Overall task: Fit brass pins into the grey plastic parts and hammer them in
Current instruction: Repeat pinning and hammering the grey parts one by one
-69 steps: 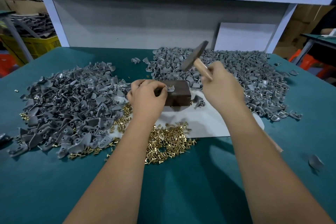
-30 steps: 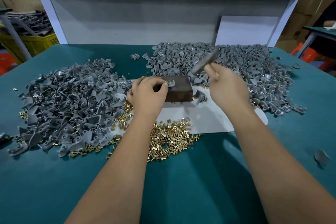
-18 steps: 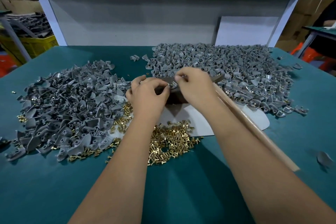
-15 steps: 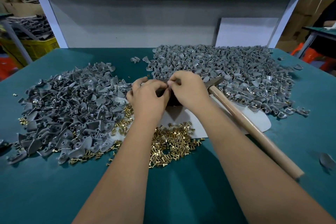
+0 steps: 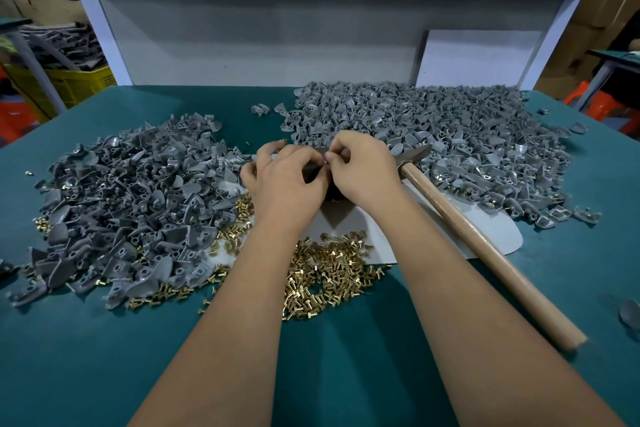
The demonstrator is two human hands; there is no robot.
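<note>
My left hand (image 5: pixel 287 180) and right hand (image 5: pixel 360 173) meet mid-bench over the dark block (image 5: pixel 313 168), fingertips curled and pinching something tiny I can't make out. The hammer (image 5: pixel 485 239) lies just right of my right wrist. Pins (image 5: pixel 329 270) lie toward the near edge, between grey parts at left (image 5: pixel 131 204) and far right (image 5: pixel 450 128).

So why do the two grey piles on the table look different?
The left pile has darker grey parts lying looser, with gold pins along its near edge. The right pile has lighter parts packed tighter and reaches farther back, with only a few pins showing. Both hold the same curved plastic pieces on the green table.
</note>
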